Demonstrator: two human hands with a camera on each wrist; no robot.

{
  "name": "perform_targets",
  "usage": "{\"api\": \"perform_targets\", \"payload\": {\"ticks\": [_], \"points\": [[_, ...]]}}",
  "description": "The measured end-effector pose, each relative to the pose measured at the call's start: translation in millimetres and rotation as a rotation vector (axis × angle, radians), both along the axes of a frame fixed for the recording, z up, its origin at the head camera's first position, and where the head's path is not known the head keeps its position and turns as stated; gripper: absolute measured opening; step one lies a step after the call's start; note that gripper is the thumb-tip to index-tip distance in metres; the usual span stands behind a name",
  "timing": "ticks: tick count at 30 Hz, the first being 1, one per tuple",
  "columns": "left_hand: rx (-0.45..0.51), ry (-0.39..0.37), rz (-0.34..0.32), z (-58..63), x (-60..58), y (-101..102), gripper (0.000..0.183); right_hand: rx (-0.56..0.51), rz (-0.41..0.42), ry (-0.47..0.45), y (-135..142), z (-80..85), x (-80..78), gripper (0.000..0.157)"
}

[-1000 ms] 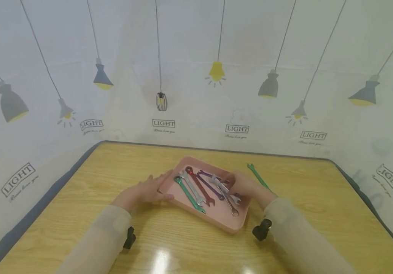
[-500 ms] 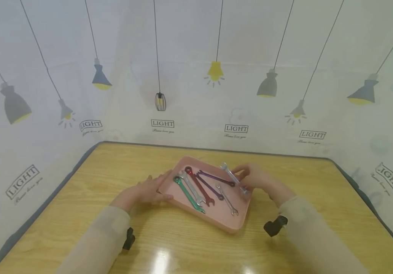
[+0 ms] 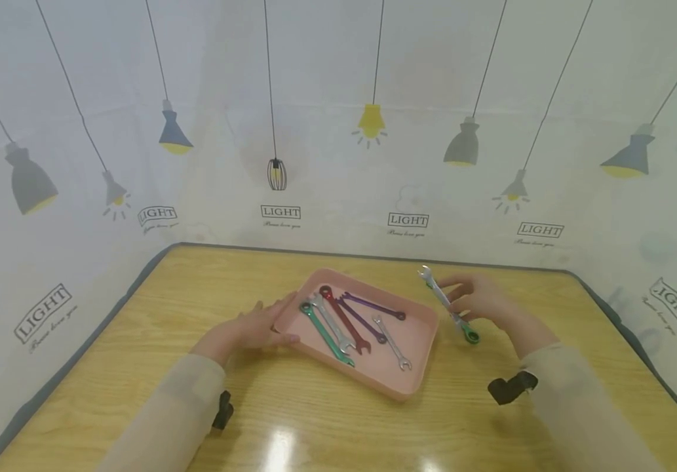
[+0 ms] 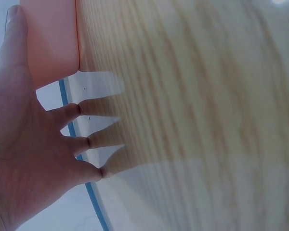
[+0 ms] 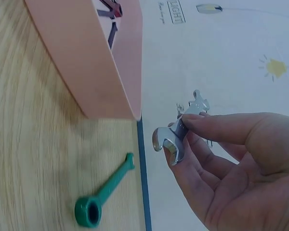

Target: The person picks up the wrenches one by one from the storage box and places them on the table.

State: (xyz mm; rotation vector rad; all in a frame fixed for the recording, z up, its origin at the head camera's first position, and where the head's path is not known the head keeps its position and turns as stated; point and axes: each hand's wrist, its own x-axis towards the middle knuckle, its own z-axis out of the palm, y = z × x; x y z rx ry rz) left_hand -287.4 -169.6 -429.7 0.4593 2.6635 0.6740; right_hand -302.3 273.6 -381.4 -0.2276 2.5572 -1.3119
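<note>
My right hand (image 3: 482, 300) pinches a silver wrench (image 3: 437, 290) between thumb and fingers, to the right of the pink tray (image 3: 432, 328). In the right wrist view the silver wrench (image 5: 169, 138) is held in the air, its open end facing the camera. Below it a green ratchet wrench (image 5: 113, 185) lies on the table; the head view shows its ring end (image 3: 471, 335) past the silver one. My left hand (image 3: 255, 328) rests at the tray's left corner, fingers spread. The left wrist view has its thumb (image 4: 14, 41) along the tray wall (image 4: 53, 38).
Inside the tray lie a green wrench (image 3: 325, 333), a larger silver wrench (image 3: 332, 324), a dark red ratchet wrench (image 3: 345, 320), two purple wrenches (image 3: 373, 305) and a small silver wrench (image 3: 393, 343). The wooden table (image 3: 208, 275) ends at a lamp-patterned curtain (image 3: 338, 177).
My right hand has lifted the silver wrench out of the tray and carried it right, over the green wrench outside. My left hand has stayed at the tray corner.
</note>
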Motion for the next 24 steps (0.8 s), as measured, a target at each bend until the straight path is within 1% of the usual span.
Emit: {"api": "perform_targets", "payload": {"ticks": [7, 12, 15, 20, 24], "points": [[-0.017, 0.005, -0.001, 0.3, -1.5, -1.0, 0.094, -0.023, 0.015, -0.007, 24.7, 3.3, 4.9, 0.052], [-0.008, 0.023, -0.017, 3.7, 0.7, -2.6, 0.095, -0.018, 0.006, -0.017, 32.2, 1.1, 5.9, 0.054], [-0.002, 0.015, -0.011, 4.9, 1.5, -2.0, 0.095, -0.011, -0.007, -0.034, 34.9, -0.3, 6.7, 0.055], [-0.004, 0.005, -0.003, 1.0, -0.4, -1.2, 0.093, -0.014, -0.032, -0.067, 40.2, -5.7, 7.6, 0.055], [-0.014, 0.011, -0.012, -2.0, -1.9, -1.8, 0.095, -0.022, -0.049, -0.068, 44.2, -10.8, 6.9, 0.055]]}}
